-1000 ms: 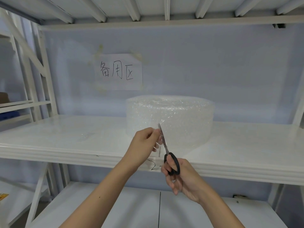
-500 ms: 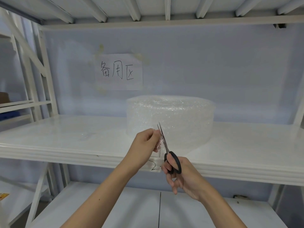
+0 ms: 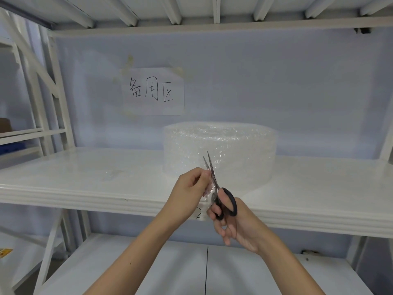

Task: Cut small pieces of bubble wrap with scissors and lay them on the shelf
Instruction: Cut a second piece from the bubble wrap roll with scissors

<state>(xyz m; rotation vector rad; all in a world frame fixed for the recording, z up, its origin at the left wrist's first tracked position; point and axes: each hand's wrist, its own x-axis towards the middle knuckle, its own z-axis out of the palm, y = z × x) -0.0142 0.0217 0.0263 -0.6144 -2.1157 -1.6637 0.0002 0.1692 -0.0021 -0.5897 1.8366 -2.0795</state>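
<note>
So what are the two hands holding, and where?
The right hand grips the scissors by their black handle loops. The left hand pinches a small bubble wrap strip by its top edge.

Clear bubble wrap roll (image 3: 221, 152) flat on white shelf (image 3: 85, 179); black-handled scissors (image 3: 221, 194) upright, blades parted around small wrap piece (image 3: 209, 191).

Since a second ago the blades of the scissors (image 3: 212, 177) have parted: they were nearly together in front of the bubble wrap roll (image 3: 220, 152) and now stand in a narrow V against it. The right hand (image 3: 230, 220) has spread the black handles. The left hand (image 3: 189, 188) has shifted very slightly toward the roll.
</note>
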